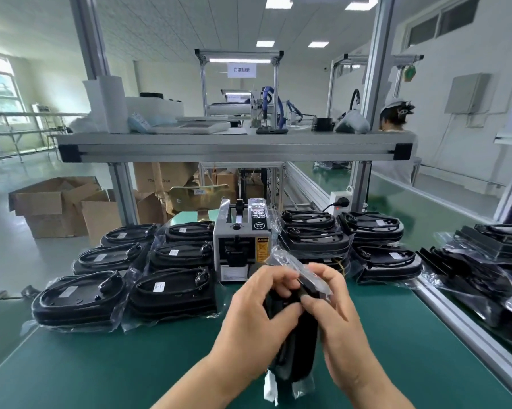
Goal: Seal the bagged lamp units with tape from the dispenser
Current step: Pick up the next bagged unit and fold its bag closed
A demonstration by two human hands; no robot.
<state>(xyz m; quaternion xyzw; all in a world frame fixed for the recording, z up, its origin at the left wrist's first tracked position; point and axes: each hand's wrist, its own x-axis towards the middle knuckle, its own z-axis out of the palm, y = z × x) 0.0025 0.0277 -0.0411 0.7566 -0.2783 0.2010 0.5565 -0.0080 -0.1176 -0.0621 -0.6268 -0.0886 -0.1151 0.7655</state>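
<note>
- left hand (257,317) and right hand (337,320) both grip one bagged lamp unit (296,358) on edge above the green mat (101,364), pinching its bag flap (290,262).
- likely folding the flap shut; next, one hand must free itself to fetch tape from the dispenser (241,243) just beyond.

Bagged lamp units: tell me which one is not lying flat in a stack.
The unit held on edge between the left hand and right hand, before the tape dispenser; the stacked units all lie flat on the table.
</note>
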